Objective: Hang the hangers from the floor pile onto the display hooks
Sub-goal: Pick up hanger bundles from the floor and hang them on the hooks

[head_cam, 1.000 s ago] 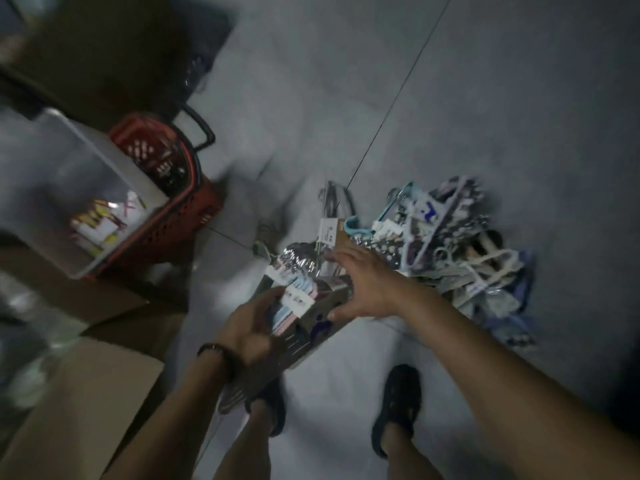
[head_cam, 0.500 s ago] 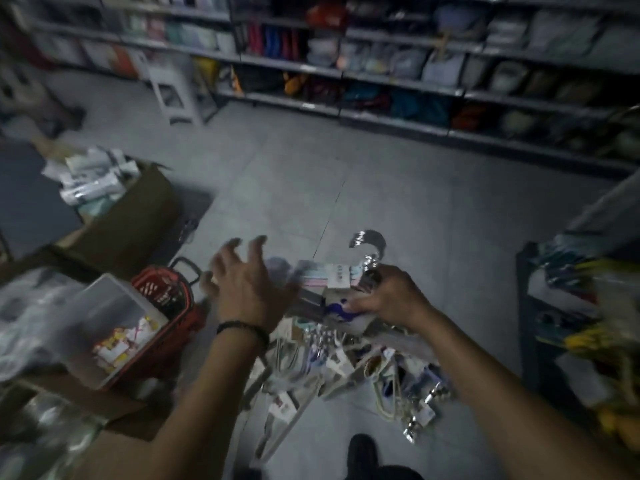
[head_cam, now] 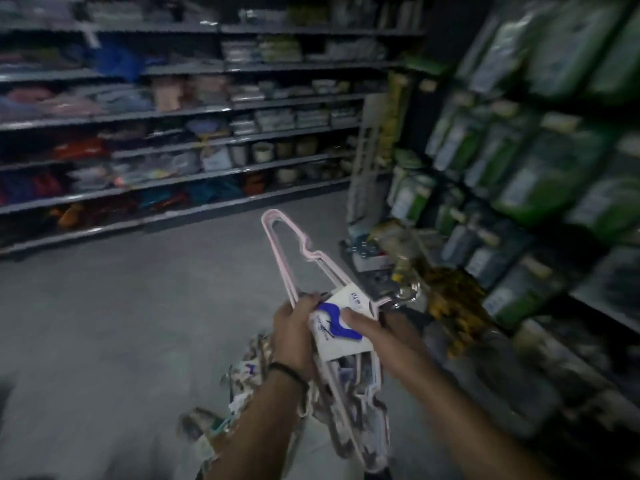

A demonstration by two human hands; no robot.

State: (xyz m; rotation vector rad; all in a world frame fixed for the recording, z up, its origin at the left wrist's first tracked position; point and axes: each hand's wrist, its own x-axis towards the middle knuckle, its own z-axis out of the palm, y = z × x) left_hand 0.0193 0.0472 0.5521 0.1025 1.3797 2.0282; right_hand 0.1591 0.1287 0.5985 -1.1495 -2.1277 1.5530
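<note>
A bundle of pink hangers wrapped in a white card sleeve with a blue mark is held up in front of me. My left hand grips the bundle's left side by the sleeve. My right hand holds the sleeve's right side, thumb laid across the card. Silver hooks stick out to the right of the sleeve. Below my arms, the floor pile of hangers shows, blurred and partly hidden. The display on the right is blurred; I cannot make out its hooks.
Long shelves of folded goods and pots run across the back. Green packaged items hang on the right rack, with yellow goods low beside my right hand. Grey floor lies between.
The view swung up from the floor pile toward the right-hand display. The bundle rose with both hands; my left hand, open half a second ago, now grips it.
</note>
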